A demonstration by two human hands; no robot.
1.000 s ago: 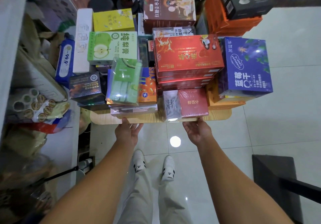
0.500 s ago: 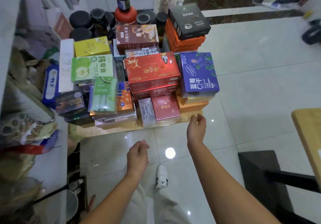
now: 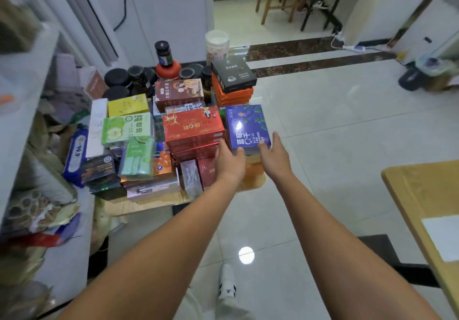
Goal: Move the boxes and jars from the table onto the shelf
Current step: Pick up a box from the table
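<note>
Both hands are reaching up past the wooden desk (image 3: pixel 149 203) edge; left hand (image 3: pixel 229 162) and right hand (image 3: pixel 274 157) are flanking the glossy blue rectangular cardboard box (image 3: pixel 246 126) at 3 o'clock, fingers (image 3: pixel 276 139) wide.

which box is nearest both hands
The blue blueberry box at the pile's right front. The left hand and right hand flank its near corners, while the red boxes lie to its left.

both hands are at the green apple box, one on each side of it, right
Wrong box. The head view shows the left hand and the right hand at the blue box, one on each side of it.
</note>
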